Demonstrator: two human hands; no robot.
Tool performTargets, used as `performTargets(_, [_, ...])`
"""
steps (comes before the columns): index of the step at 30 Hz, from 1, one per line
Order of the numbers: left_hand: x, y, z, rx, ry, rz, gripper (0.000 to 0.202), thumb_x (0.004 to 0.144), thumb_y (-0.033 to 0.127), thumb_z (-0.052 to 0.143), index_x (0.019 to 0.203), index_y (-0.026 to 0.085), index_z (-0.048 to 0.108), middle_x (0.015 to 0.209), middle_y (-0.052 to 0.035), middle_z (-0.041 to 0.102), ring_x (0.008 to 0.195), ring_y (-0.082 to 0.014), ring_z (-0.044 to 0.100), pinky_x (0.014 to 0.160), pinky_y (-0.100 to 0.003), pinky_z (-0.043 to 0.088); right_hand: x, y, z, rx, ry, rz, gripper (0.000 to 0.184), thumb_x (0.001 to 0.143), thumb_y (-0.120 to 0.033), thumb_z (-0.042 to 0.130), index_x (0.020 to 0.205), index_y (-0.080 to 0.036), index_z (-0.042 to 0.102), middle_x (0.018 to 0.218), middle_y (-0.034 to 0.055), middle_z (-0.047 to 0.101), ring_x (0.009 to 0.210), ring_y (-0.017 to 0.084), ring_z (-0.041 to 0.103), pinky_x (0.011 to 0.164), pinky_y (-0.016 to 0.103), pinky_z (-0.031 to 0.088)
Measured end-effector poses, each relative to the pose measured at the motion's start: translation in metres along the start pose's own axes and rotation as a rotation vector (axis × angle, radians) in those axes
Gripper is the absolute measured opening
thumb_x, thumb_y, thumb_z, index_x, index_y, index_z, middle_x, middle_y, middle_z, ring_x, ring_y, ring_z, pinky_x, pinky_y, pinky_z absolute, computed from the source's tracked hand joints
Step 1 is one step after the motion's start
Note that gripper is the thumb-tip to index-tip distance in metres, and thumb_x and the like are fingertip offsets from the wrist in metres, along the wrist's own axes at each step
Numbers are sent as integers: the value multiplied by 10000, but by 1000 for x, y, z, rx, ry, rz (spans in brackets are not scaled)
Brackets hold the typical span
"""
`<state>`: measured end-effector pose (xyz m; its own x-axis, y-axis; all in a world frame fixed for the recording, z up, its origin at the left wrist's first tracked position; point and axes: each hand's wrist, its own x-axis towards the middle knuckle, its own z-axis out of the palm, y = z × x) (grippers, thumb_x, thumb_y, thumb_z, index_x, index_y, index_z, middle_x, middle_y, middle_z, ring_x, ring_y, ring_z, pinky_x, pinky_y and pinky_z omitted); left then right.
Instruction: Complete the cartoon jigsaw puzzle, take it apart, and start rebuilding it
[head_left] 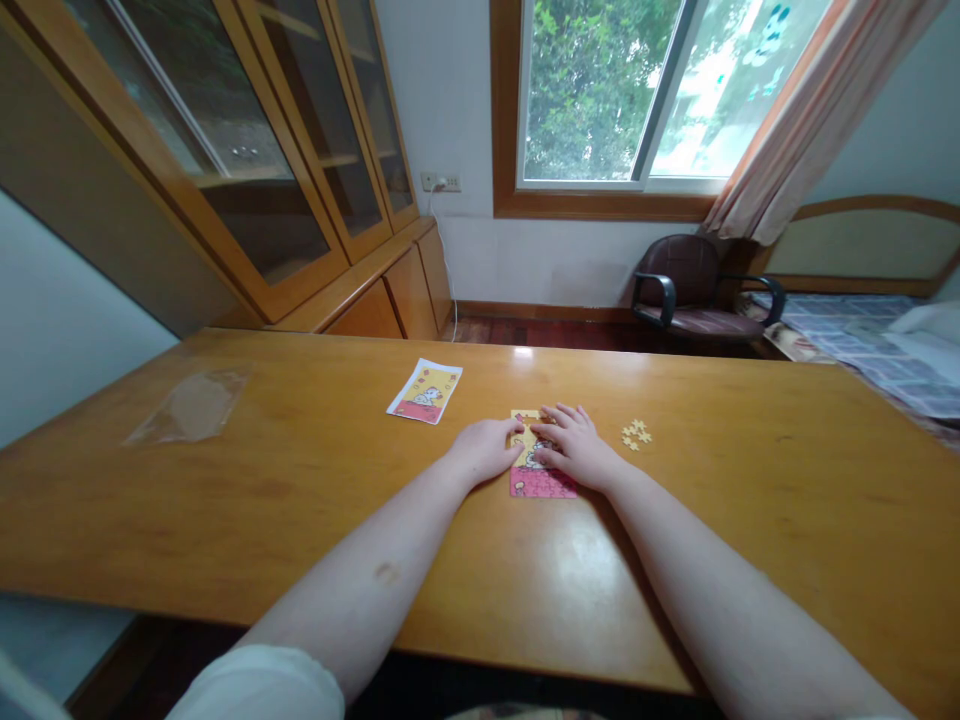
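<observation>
Pink and yellow, the puzzle (541, 482) lies flat on the wooden counter (300, 500), near the middle. The right hand (574, 445) is open, and its fingers lie flat on top of the puzzle. The left hand (487, 450) is loosely curled and touches the puzzle's left edge; it grips nothing. A few loose pieces (636, 435) sit just to the right. A picture card (424, 391) lies to the left, a bit further back. Far left is a clear bag (191, 405), lying flat; what is inside it I cannot tell. A chair (679, 290) stands behind the counter.
</observation>
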<state>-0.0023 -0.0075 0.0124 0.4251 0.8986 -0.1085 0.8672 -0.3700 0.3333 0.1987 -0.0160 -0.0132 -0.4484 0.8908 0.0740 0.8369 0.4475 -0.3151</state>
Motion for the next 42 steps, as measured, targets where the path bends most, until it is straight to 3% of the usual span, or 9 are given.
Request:
performTargets(3, [0,0,1,-10,6,8,378,831,446,502,1161,290,600,1043,-37,696,923,-226,652,752,-292,483,1,5,0,27,46,-1,372,895,-412,483,1223,-278,596,1405,85,455,1305,288,351,1084,573,182])
performTargets(8, [0,-1,1,-9,-3,49,428,826,480,509,1206,290,564,1075,-35,686,948,-225,646,764,-289,483,-1,19,-7,99,124,-42,328,822,-357,593,1122,-236,650,1188,95,617,1109,249,501,994,474,334])
performTargets(12, [1,-1,1,12,-50,56,440,811,469,539,1213,292,560,1095,-35,681,986,-226,637,791,-288,481,-5,20,-14,176,84,-141,153,768,-283,636,893,-237,712,973,55,671,957,217,546,914,418,374])
performTargets(15, [1,-1,2,9,-47,47,434,802,466,552,1202,297,569,1095,-35,682,993,-231,636,790,-293,484,-7,17,-17,207,53,-192,118,720,-223,655,823,-231,710,916,33,659,892,193,551,875,379,385])
performTargets(22, [0,2,1,-11,-49,19,433,800,449,566,1202,288,575,1118,-39,677,1021,-238,629,821,-299,481,-1,9,-7,146,48,-121,137,750,-344,687,764,-208,697,825,41,638,830,190,555,804,351,395])
performTargets(28, [2,-1,5,24,-16,-16,605,771,525,579,1308,266,472,1156,-81,657,1025,-276,626,824,-335,482,1,6,-5,126,137,-75,224,855,-382,570,833,-202,701,875,66,650,857,194,552,815,349,402])
performTargets(33, [5,-6,9,34,11,-42,713,742,580,583,1346,233,433,1188,-115,639,1055,-301,613,839,-362,479,-2,12,-8,163,113,-185,248,862,-358,545,767,-215,724,940,64,657,897,196,553,872,384,393])
performTargets(38, [4,-6,8,40,1,-30,674,764,583,557,1329,230,458,1195,-113,636,1059,-295,611,842,-358,478,-1,6,-6,149,90,-203,255,873,-388,535,964,-250,728,1083,68,641,1023,219,531,952,425,368])
performTargets(42, [3,-4,7,41,-9,-31,667,770,594,551,1326,236,458,1192,-109,637,1053,-292,613,833,-352,477,-1,1,-3,93,42,-150,415,862,-504,519,1156,-244,656,1215,96,589,1141,266,474,1007,473,330])
